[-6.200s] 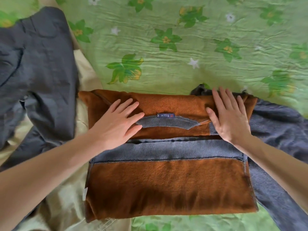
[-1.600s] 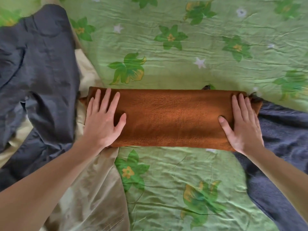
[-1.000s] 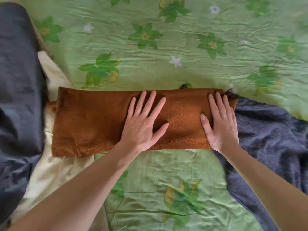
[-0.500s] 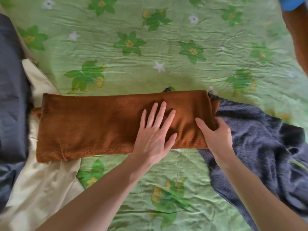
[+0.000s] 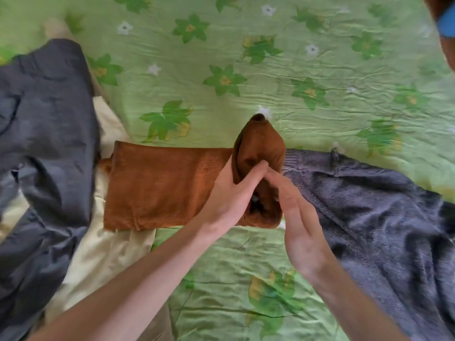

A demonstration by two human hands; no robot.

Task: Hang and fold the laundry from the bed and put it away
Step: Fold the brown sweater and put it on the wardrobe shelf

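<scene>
A brown fleece garment (image 5: 167, 188), folded into a long strip, lies across the green flowered bed sheet (image 5: 320, 75). Its right end (image 5: 261, 146) stands up off the bed in a raised flap. My left hand (image 5: 229, 195) rests with straight fingers on the strip just left of the flap. My right hand (image 5: 295, 217) is flat against the flap's right side, palm turned left, fingertips meeting those of the left hand. A purple-grey knit sweater (image 5: 381, 217) lies spread out to the right, partly under the flap.
Dark grey trousers (image 5: 44, 143) lie crumpled along the left side, over a cream cloth (image 5: 110, 247). Another person's arm with a blue sleeve (image 5: 446, 23) shows in the top right corner. Bare sheet spreads beyond and in front of the brown strip.
My left hand slid from the strip's left end to its middle. My right hand took the right end and lifted it upright, toward the left.
</scene>
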